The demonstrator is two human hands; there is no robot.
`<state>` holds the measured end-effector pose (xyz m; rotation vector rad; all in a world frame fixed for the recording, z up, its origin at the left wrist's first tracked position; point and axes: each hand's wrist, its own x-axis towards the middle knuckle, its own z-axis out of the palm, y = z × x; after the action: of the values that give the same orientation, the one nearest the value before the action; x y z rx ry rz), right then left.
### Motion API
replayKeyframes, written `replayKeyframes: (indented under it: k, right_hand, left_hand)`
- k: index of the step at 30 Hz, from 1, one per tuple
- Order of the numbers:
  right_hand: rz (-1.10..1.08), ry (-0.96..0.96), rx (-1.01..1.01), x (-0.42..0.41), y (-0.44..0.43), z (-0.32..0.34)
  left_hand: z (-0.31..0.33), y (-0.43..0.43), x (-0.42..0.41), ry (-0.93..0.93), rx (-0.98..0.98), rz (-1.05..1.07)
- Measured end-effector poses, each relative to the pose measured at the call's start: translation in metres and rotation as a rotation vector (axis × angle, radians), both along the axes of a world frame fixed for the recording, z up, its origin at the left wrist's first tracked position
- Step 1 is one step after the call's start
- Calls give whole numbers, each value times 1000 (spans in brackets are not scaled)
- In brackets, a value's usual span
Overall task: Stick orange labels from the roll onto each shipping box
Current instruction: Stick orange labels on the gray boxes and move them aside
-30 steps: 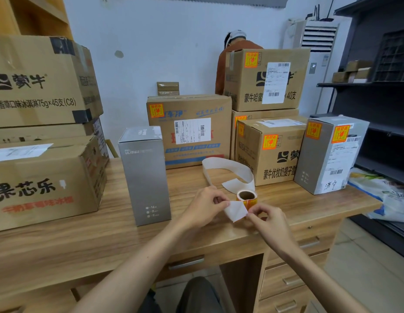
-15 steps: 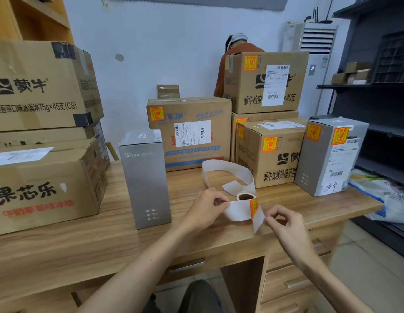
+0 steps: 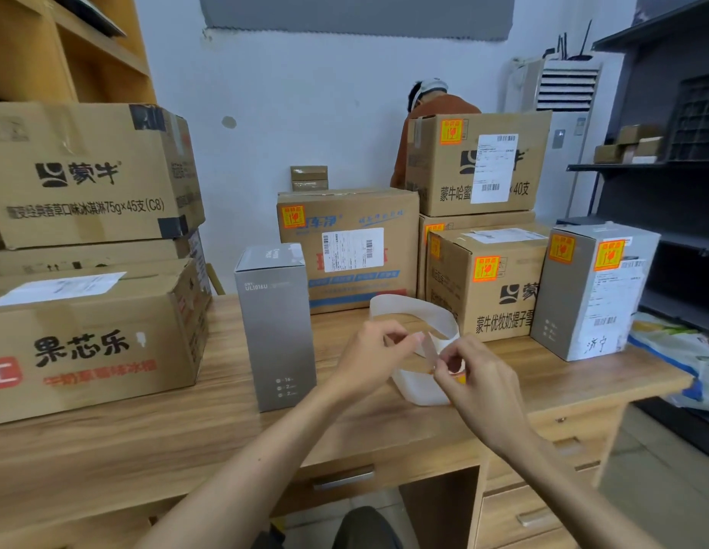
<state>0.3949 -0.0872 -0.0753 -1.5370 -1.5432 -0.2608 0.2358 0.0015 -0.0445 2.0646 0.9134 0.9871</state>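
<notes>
Right hand (image 3: 477, 376) returned, pinching glossy curled liner (image 3: 414, 384).

Label roll (image 3: 459, 377): mostly hidden behind right hand (image 3: 479, 386). Far person (image 3: 436, 105): body screened by top carton (image 3: 444, 184). Left cartons (image 3: 87, 350): cut by frame edge. Waybill print (image 3: 352, 249): illegible.

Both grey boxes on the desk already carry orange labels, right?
No. The head view shows orange labels only on the right grey box; the left grey box shows none on its visible faces.
</notes>
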Motion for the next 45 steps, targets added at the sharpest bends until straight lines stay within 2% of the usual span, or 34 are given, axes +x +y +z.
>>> replayKeyframes:
  k: [4, 9, 12, 15, 18, 24, 27, 32, 35, 45]
  right_hand:
    - [-23, -204, 98, -21, 9, 9]
    - [42, -296, 170, -42, 13, 21]
    - [126, -135, 140, -50, 15, 32]
    - [249, 186, 103, -60, 26, 45]
    - [435, 482, -38, -77, 38, 58]
    - [610, 648, -124, -115, 55, 74]
    - [579, 573, -123, -132, 64, 79]
    - [379, 291, -71, -155, 76, 84]
    - [305, 195, -22, -165, 78, 86]
    - [225, 135, 14, -175, 89, 86]
  left_hand:
    - [14, -8, -8, -40, 14, 50]
    - [25, -14, -35, -62, 68, 144]
    - [34, -15, -61, -37, 143, 169]
    - [43, -12, -91, -25, 195, 164]
    - [49, -11, -115, -68, 225, 181]
    - [57, -13, -155, -73, 212, 267]
    - [57, -9, -169, -80, 245, 360]
    - [54, 4, -179, -66, 245, 591]
    - [54, 7, -177, -56, 269, 675]
    - [57, 12, -176, 42, 357, 767]
